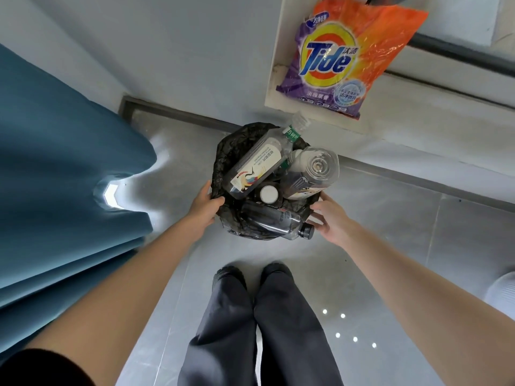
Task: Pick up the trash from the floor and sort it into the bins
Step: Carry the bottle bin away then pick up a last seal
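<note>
Head view: left hand (204,203) grips the rim of the black-lined bin (223,158) stuffed with plastic bottles (256,162); right hand (333,218), fingers relaxed, is at its opposite side.

Both arms reach forward and down, nearly straight, converging toward the middle. The left arm (125,274) is bare up to a dark sleeve (41,366) at the upper arm; the right arm (418,274) is bare. The left hand (204,203) grips the near left rim of the bin (223,154), thumb hooked over the edge, fingers hidden behind its side. The right hand (331,218) is spread, fingers straight, fingertips at the bin's right side; contact is unclear.
</note>
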`<move>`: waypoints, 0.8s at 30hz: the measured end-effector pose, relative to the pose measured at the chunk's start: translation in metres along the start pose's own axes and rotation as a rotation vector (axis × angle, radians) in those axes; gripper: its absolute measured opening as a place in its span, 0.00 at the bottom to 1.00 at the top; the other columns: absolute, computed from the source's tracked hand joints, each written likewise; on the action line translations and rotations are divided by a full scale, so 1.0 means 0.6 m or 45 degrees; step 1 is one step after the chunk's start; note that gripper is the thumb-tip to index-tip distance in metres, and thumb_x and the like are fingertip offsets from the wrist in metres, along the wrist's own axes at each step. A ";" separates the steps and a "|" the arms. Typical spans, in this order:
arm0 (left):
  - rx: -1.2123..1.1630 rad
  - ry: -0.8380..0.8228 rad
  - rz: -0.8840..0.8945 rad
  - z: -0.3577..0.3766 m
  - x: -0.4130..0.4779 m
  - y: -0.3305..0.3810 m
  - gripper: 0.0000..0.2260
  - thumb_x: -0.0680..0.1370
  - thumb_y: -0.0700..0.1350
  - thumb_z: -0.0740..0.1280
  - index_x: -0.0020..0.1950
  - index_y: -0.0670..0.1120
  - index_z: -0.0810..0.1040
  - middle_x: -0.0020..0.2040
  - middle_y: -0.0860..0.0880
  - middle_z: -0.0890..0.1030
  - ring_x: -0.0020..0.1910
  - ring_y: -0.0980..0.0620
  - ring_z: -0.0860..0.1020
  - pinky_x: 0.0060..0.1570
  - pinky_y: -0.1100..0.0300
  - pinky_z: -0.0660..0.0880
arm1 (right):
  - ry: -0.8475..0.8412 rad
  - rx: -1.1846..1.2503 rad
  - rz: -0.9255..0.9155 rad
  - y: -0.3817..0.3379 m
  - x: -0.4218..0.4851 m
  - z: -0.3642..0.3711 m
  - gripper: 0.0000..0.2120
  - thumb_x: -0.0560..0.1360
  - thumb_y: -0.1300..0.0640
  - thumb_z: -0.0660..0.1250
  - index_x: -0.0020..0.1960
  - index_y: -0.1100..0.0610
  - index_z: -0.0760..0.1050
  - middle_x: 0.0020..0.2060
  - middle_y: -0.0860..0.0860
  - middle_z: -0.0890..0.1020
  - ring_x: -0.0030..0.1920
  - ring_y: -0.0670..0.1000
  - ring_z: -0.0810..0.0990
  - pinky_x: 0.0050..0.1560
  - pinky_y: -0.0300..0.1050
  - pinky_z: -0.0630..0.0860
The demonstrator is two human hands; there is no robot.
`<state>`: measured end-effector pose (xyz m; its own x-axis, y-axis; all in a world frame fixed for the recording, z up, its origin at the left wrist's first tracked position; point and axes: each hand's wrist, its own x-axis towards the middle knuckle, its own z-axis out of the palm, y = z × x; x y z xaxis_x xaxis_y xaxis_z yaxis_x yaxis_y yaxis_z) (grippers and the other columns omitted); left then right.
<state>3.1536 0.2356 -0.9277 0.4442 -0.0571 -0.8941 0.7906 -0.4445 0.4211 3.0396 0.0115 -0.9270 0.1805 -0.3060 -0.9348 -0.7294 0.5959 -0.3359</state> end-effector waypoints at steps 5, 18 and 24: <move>0.087 -0.005 -0.055 -0.032 -0.102 0.031 0.24 0.80 0.45 0.61 0.75 0.56 0.59 0.67 0.51 0.71 0.64 0.48 0.71 0.62 0.54 0.67 | 0.075 -0.025 0.015 -0.007 -0.097 -0.026 0.25 0.78 0.66 0.59 0.73 0.51 0.63 0.66 0.55 0.72 0.66 0.55 0.70 0.64 0.52 0.71; -0.277 -0.102 0.100 -0.070 -0.540 0.215 0.22 0.79 0.41 0.63 0.72 0.51 0.66 0.67 0.47 0.74 0.65 0.45 0.73 0.64 0.52 0.70 | -0.289 -0.100 -0.246 -0.143 -0.551 -0.097 0.15 0.80 0.61 0.59 0.65 0.52 0.72 0.59 0.50 0.78 0.59 0.54 0.77 0.60 0.50 0.74; -0.385 -0.175 0.202 -0.085 -0.740 0.275 0.18 0.80 0.41 0.61 0.71 0.50 0.68 0.65 0.47 0.75 0.64 0.44 0.74 0.66 0.51 0.69 | -0.361 -0.188 -0.394 -0.188 -0.736 -0.130 0.14 0.79 0.60 0.61 0.63 0.51 0.74 0.58 0.51 0.80 0.56 0.54 0.80 0.54 0.46 0.76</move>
<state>3.1085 0.2334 -0.4534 0.5265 -0.2327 -0.8177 0.8147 -0.1371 0.5635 2.9905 0.0213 -0.4673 0.5639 -0.2254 -0.7945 -0.6951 0.3899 -0.6040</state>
